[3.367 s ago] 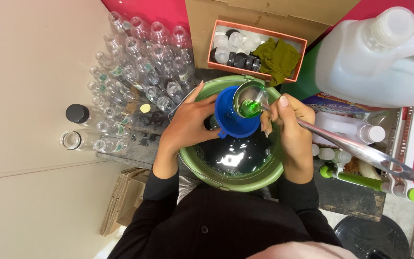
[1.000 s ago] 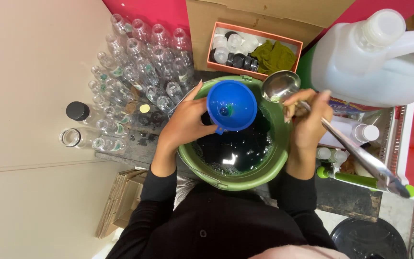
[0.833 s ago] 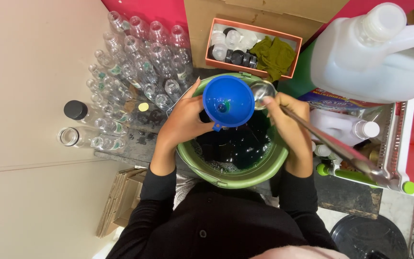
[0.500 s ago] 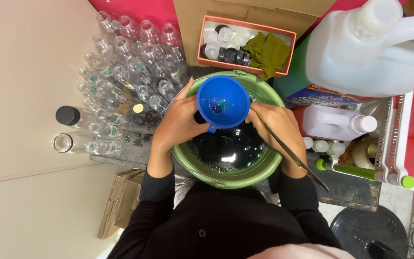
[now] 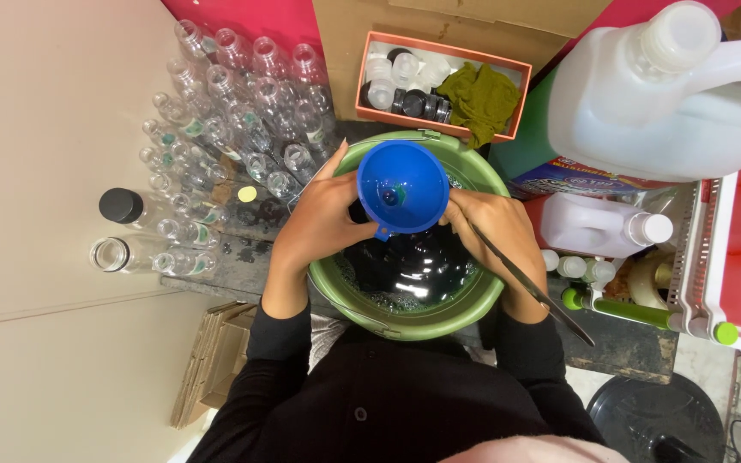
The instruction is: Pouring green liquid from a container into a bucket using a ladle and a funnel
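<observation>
Head view, looking straight down: the left hand [image 5: 323, 225] is curled around something beneath the blue funnel [image 5: 402, 189], fingers wrapped and thumb reaching toward the funnel's rim; what it grips is hidden by the funnel, apart from a dark bit just under the bowl. The funnel sits between the two hands, its wide mouth facing up, with a small spot of green liquid at the bottom of its cone.

The right hand [image 5: 495, 236] is closed around the handle of a long metal ladle [image 5: 529, 284], whose handle runs back and to the right past the wrist. The ladle's bowl is out of sight, down behind the funnel and the hand. This hand's fingertips lie just beside the funnel's right edge.

Both hands hover over a green bucket [image 5: 473, 307], which holds a dark, glossy liquid with foam along its edge. The funnel is above the far half of the bucket.

To the left of the bucket stand many clear plastic bottles [image 5: 242, 111], uncapped, crowded in rows; one bottle with a black cap [image 5: 120, 205] lies at the left end. Behind the bucket is an orange box [image 5: 439, 86] holding caps and an olive cloth [image 5: 480, 99]. To the right stand a large white jug [image 5: 662, 94] and a smaller white jug [image 5: 598, 227] lying on its side.
</observation>
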